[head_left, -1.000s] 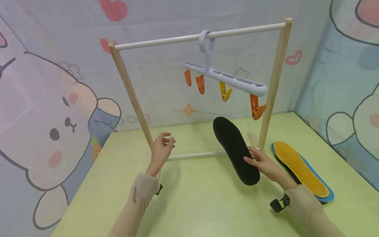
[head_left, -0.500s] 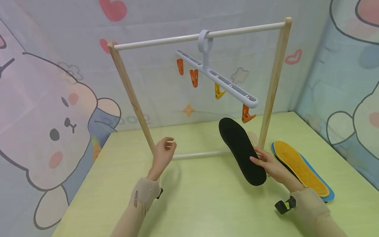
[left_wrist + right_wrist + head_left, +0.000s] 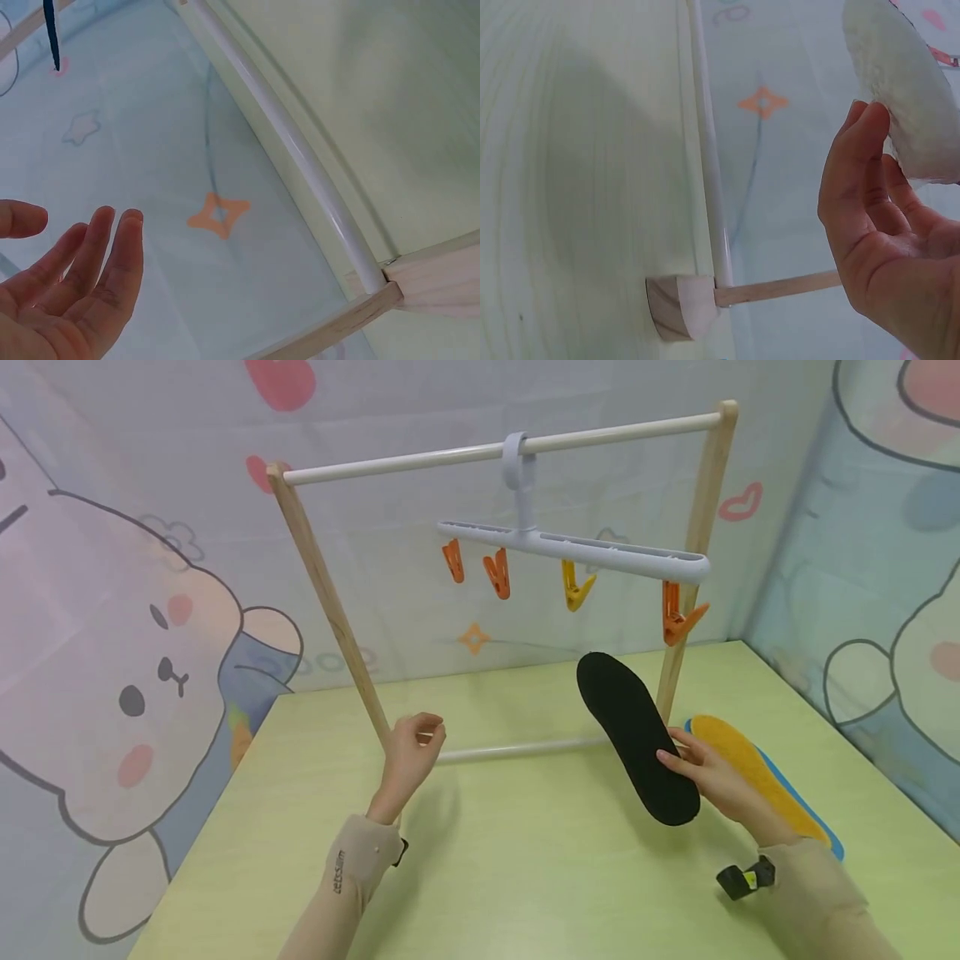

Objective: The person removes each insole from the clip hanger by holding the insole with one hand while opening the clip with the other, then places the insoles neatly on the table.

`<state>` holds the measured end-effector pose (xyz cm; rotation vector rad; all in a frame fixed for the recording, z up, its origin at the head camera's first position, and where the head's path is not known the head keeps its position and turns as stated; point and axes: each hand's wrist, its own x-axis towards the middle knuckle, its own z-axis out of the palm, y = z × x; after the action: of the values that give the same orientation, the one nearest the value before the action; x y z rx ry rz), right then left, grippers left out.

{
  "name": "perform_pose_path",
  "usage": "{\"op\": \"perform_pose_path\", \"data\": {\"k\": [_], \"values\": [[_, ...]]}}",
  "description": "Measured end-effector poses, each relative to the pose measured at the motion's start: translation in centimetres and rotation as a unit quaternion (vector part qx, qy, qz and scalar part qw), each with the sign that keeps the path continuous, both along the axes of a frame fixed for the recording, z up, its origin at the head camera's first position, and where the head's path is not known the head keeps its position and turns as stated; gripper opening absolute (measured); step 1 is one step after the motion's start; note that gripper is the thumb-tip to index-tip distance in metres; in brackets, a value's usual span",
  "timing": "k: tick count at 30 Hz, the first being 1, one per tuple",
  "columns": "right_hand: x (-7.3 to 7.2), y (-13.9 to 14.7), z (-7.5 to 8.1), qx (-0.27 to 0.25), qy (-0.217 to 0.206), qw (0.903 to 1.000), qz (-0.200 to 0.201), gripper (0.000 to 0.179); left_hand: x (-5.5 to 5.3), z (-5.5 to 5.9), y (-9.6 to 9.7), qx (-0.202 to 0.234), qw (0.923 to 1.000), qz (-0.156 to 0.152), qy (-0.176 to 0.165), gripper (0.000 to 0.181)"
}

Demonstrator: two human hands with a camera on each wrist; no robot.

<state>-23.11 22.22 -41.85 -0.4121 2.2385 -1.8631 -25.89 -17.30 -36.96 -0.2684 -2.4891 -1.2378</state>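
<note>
A black insole (image 3: pixel 636 739) slants in the air right of centre, pinched near its lower right edge by my right hand (image 3: pixel 712 777). From the right wrist view, the insole's other face (image 3: pixel 904 90) looks white and fluffy. My left hand (image 3: pixel 411 752) is raised beside the rack's left post, fingers loosely bent, holding nothing; the left wrist view shows the same hand (image 3: pixel 82 292) with a gap between thumb and fingers. Above the insole hangs a pale grey clip hanger (image 3: pixel 600 550) with orange clips and a yellow clip (image 3: pixel 575 587). The front orange clip (image 3: pixel 678 617) is nearest the insole.
A wooden rack with a white top rod (image 3: pixel 420 462) carries the hanger. Its right post (image 3: pixel 708 493) stands behind the insole, and a white lower rod (image 3: pixel 517 749) runs near the table. A yellow insole (image 3: pixel 750 768) lies over a blue one (image 3: pixel 802 802) at right.
My right hand has carried the black insole rightward, now partly covering the yellow insole. The hanger has swung, its front end dipping left and then coming right. My left hand has lowered slightly.
</note>
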Motion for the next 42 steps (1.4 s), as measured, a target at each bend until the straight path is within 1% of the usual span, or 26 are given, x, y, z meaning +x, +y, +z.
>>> {"op": "perform_pose_path", "data": {"k": [3, 5, 7, 11, 15, 19, 21, 25, 27, 29, 32, 34, 35, 36, 39, 42], "values": [[0.2, 0.5, 0.1, -0.013, 0.008, 0.9999, 0.008, 0.039, 0.1, 0.0, 0.0, 0.003, 1.0000, -0.001, 0.001, 0.019], [0.3, 0.8, 0.1, -0.010, 0.012, 0.9998, 0.013, 0.042, 0.1, -0.1, 0.0, 0.002, 1.0000, -0.003, 0.005, 0.018], [0.5, 1.1, 0.1, 0.008, 0.015, 0.9998, 0.008, 0.051, 0.2, -0.2, 0.0, 0.001, 1.0000, -0.005, 0.005, 0.018], [0.7, 1.6, 0.1, 0.073, 0.010, 0.9972, -0.016, 0.065, 0.4, -0.6, -0.1, 0.002, 0.9999, -0.011, -0.003, 0.018], [1.0, 2.3, 0.0, 0.110, 0.007, 0.9934, -0.031, 0.066, 0.4, -0.9, -0.2, 0.005, 0.9998, -0.014, -0.011, 0.018], [1.2, 3.0, -0.2, 0.116, 0.021, 0.9922, -0.041, 0.065, 0.3, -1.1, -0.3, 0.006, 0.9999, -0.013, -0.009, 0.018], [1.3, 3.4, -0.2, 0.106, 0.026, 0.9931, -0.041, 0.060, 0.3, -1.2, -0.3, 0.005, 0.9999, -0.012, -0.009, 0.018], [1.6, 4.2, -0.3, 0.055, 0.026, 0.9979, -0.019, 0.036, 0.3, -1.4, -0.2, -0.005, 0.9999, -0.008, -0.008, 0.017], [1.7, 4.5, -0.2, 0.045, 0.020, 0.9987, -0.011, 0.028, 0.4, -1.5, -0.2, -0.011, 0.9998, -0.003, -0.014, 0.017], [2.0, 4.9, -0.1, 0.052, 0.006, 0.9985, -0.015, 0.031, 0.5, -1.6, -0.2, -0.015, 0.9997, 0.002, -0.020, 0.017], [2.4, 5.4, 0.0, 0.062, -0.010, 0.9977, -0.024, 0.029, 0.6, -1.7, -0.1, -0.018, 0.9993, 0.009, -0.031, 0.017], [2.6, 5.9, 0.0, 0.067, -0.010, 0.9974, -0.025, 0.026, 0.6, -1.8, 0.0, -0.016, 0.9992, 0.009, -0.035, 0.017], [2.7, 6.2, 0.1, 0.064, -0.008, 0.9977, -0.021, 0.022, 0.7, -1.8, 0.0, -0.013, 0.9992, 0.009, -0.038, 0.017], [2.8, 6.5, 0.1, 0.066, -0.004, 0.9976, -0.017, 0.022, 0.7, -1.8, 0.0, -0.011, 0.9991, 0.009, -0.039, 0.017], [3.1, 7.5, 0.3, 0.099, -0.002, 0.9946, -0.031, 0.021, 0.6, -2.0, 0.0, -0.006, 0.9992, 0.006, -0.040, 0.017], [3.5, 8.4, 0.5, 0.149, 0.000, 0.9874, -0.051, 0.024, 0.5, -2.1, 0.0, -0.005, 0.9990, 0.005, -0.043, 0.017]]}}
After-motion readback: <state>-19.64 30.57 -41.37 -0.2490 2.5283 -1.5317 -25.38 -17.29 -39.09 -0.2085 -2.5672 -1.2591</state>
